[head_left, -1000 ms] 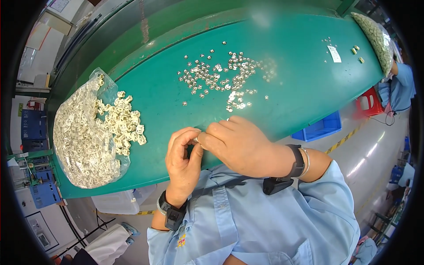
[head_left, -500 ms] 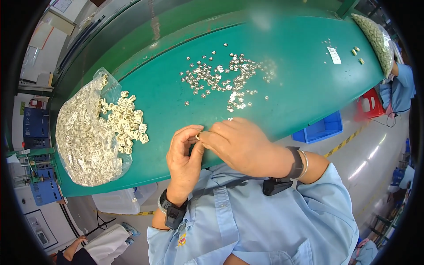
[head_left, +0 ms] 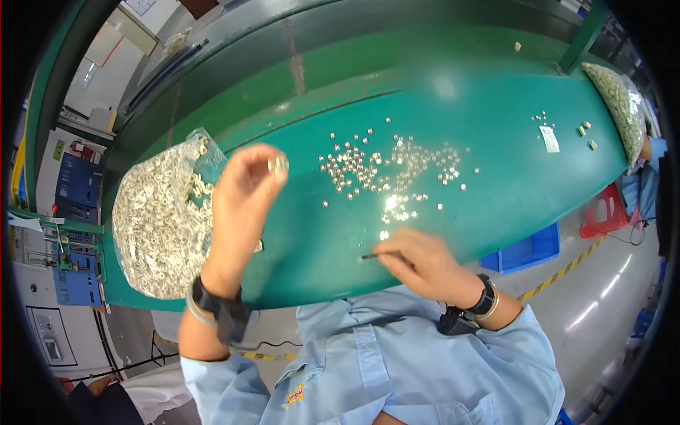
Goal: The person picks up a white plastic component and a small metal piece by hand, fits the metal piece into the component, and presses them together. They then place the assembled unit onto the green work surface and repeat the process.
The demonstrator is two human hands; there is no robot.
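My left hand [head_left: 244, 191] is raised over the table, close to the bag of parts, with thumb and fingertips pinched on a small pale plastic part [head_left: 278, 164]. Lower and to the right, my right hand [head_left: 428, 265] grips a thin dark stick-like tool [head_left: 369, 256], whose tip points left just above the green table [head_left: 304, 248]. Many small shiny metal pieces [head_left: 358, 166] lie scattered beyond my right hand. A clear plastic bag [head_left: 156, 219] full of cream plastic parts lies at left. Its spilled loose parts [head_left: 200, 188] are partly hidden by my left hand.
Several cream parts [head_left: 593, 144] and a white label [head_left: 549, 139] lie at the far right, by another full bag [head_left: 618, 106]. A person's sleeve [head_left: 641, 188] shows beyond it. Below the table edge are a blue bin [head_left: 524, 249] and a red stool [head_left: 604, 211].
My hands have parted: the left rose up and left, the right stayed low. The dark tool now shows. A cream part has appeared against the green back panel. The whole view has shifted.
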